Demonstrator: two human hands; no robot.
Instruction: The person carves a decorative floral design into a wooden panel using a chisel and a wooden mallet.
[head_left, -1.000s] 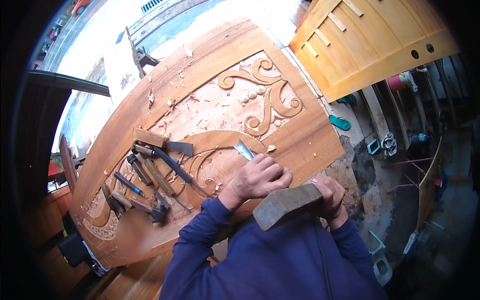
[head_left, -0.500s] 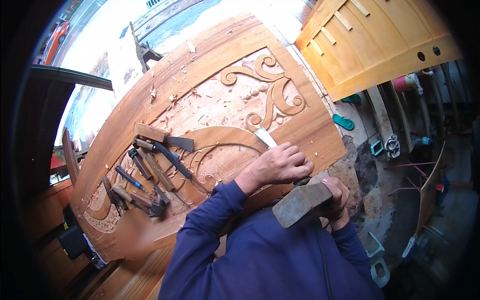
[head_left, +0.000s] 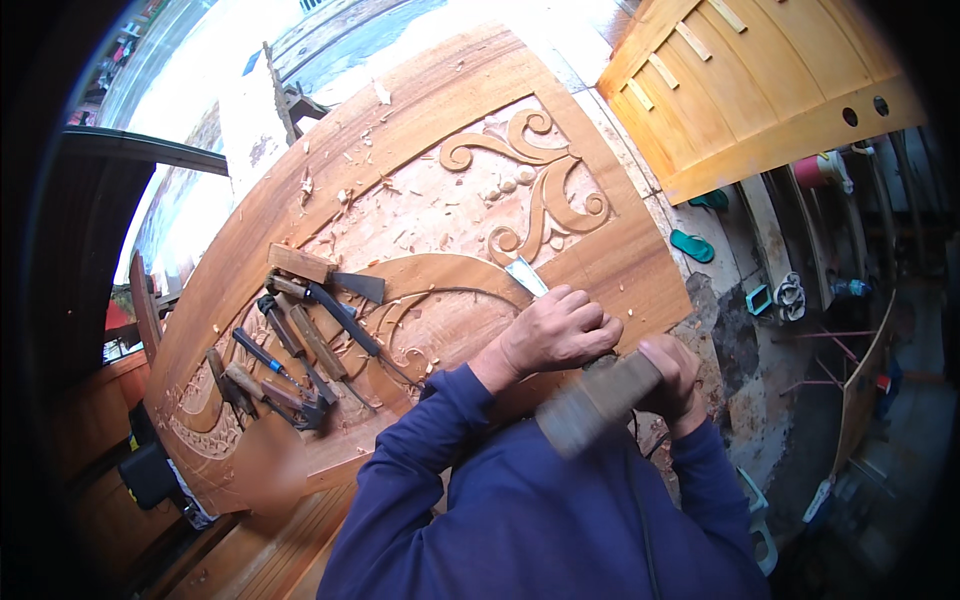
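Observation:
My left hand point(head_left: 553, 331) is wrapped round a chisel, whose bright flat blade point(head_left: 524, 276) rests on the carved wooden panel point(head_left: 637, 291) at the edge of a raised band. My right hand point(head_left: 672, 376) grips a grey, blocky mallet point(head_left: 593, 402), blurred and held low beside the chisel's handle. Raised scrolls point(head_left: 560, 195) stand out on the pale, recessed ground, with shavings scattered about. Left of my hands, several chisels and other tools lie together on the panel, among them a dark wide blade point(head_left: 355, 287) and a blue-banded tool point(head_left: 258, 352).
A yellow panel with slats point(head_left: 740, 120) stands at the upper right. Below it are teal slippers point(head_left: 692, 245), long boards point(head_left: 765, 235) and a pink-and-white container point(head_left: 820, 172) on the stained floor. A black case point(head_left: 142, 472) sits at the lower left.
My left hand and the chisel have moved right and up from their place a second ago. The mallet has swung slightly since half a second ago and is now blurred.

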